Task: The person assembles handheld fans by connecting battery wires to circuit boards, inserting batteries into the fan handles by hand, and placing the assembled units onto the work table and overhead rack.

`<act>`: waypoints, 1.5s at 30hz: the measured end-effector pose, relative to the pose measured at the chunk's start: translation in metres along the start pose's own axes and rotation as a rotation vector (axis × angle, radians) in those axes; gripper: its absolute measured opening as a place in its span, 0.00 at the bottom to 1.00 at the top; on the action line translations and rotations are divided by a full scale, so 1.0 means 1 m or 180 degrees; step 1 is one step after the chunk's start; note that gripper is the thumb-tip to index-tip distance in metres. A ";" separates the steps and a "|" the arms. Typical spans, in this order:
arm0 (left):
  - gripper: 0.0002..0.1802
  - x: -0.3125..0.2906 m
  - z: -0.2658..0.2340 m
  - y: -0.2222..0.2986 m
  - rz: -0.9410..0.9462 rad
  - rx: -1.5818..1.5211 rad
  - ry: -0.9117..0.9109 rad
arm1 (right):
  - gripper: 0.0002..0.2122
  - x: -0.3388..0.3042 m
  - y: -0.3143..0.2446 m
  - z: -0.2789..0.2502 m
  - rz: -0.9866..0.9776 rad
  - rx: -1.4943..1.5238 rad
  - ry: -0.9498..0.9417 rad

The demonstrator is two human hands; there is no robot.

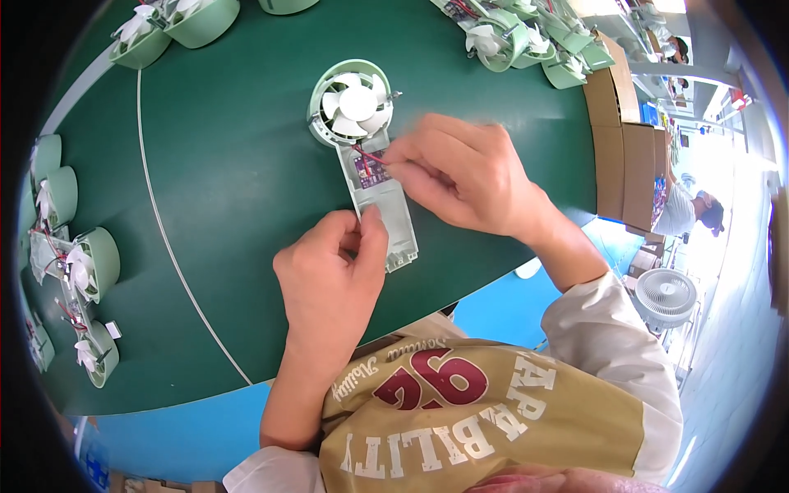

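Observation:
In front of me on the green table lies an opened handheld fan housing (pixel 398 220), pale green, its round head away from me and its handle toward me. White fan blades (pixel 357 103) sit inside the round head. A small purple circuit board (pixel 367 174) lies in the upper part of the handle. My left hand (pixel 330 267) is closed on the handle's left edge, thumb and fingers at its middle. Over the board, my right hand (pixel 468 172) is closed in a pinch at the red wire (pixel 371 157) that runs from the fan head. Its fingertips hide the wire's end.
Similar half-built fans stand along the left edge (pixel 92 267), at the far left (pixel 197 20) and in a pile at the far right (pixel 526 41). Cardboard boxes (pixel 620 156) stand beyond the table's right edge. Farther right are a white floor fan (pixel 666 297) and another person (pixel 686 209).

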State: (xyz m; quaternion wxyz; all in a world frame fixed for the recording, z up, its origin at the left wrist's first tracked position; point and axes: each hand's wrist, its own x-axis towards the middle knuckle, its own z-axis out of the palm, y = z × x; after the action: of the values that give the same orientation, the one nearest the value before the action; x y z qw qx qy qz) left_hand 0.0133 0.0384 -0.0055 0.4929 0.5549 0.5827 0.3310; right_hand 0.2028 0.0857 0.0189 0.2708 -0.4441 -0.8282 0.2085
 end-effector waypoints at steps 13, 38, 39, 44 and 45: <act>0.13 0.001 0.004 -0.002 0.0118 -0.0113 0.0050 | 0.08 -0.009 -0.009 0.007 -0.0467 -0.0936 0.0290; 0.11 -0.025 -0.015 0.000 -0.0586 -0.0520 -0.0140 | 0.18 -0.150 0.088 -0.287 0.2320 -0.2100 0.2567; 0.10 -0.032 -0.017 -0.007 -0.0243 -0.0486 -0.0111 | 0.18 -0.219 0.135 -0.358 0.2349 -0.2184 0.2628; 0.09 -0.058 -0.029 -0.022 0.0336 -0.0128 -0.0113 | 0.25 -0.282 0.211 -0.362 0.3705 -0.2830 -0.0317; 0.09 -0.059 -0.028 -0.025 0.0386 -0.0132 -0.0154 | 0.26 -0.281 0.218 -0.351 0.3711 -0.2417 -0.0469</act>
State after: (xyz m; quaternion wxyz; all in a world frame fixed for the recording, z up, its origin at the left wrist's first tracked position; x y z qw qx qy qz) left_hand -0.0272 -0.0187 -0.0085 0.4973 0.5867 0.5289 0.3587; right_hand 0.6902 -0.0030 0.0867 -0.1160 -0.8647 -0.4866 0.0455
